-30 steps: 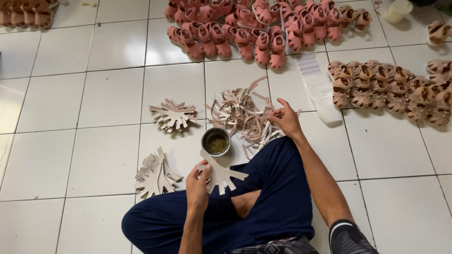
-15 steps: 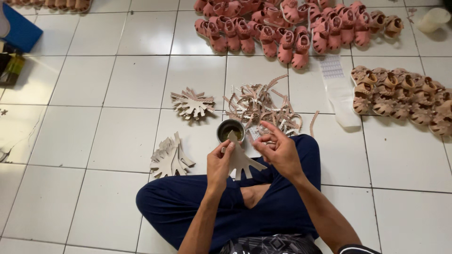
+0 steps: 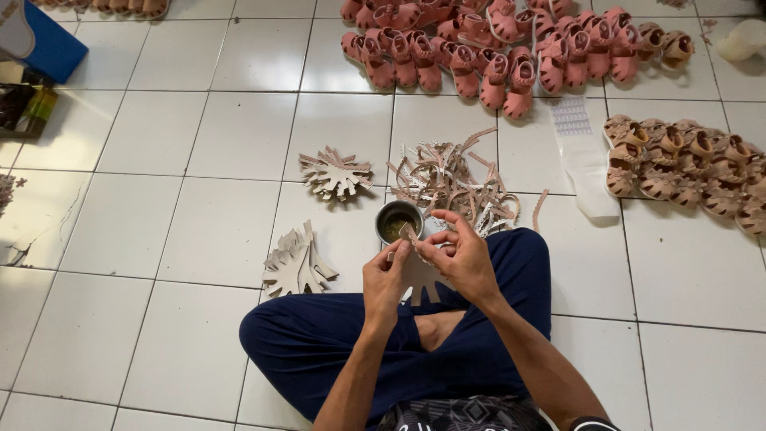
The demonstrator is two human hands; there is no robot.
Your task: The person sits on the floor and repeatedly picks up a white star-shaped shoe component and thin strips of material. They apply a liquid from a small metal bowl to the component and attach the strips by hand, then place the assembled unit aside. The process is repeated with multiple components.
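The person is sitting cross-legged in dark blue trousers (image 3: pixel 479 351) on the white tiled floor (image 3: pixel 159 239). Both hands are meeting over the lap, the left hand (image 3: pixel 385 279) and right hand (image 3: pixel 461 259) pinching a small pale strap piece (image 3: pixel 409 236) between their fingertips, just in front of a small metal tin (image 3: pixel 397 221) of yellowish glue. A tangle of cut strips (image 3: pixel 451 179) is lying beyond the tin, with fanned cutouts (image 3: pixel 335 173) and (image 3: pixel 297 263) to the left. Farther off, pink sandals (image 3: pixel 511 40) and tan sandals (image 3: pixel 686 164) are lined up. Compared with half a second ago, the hands are sitting closer together.
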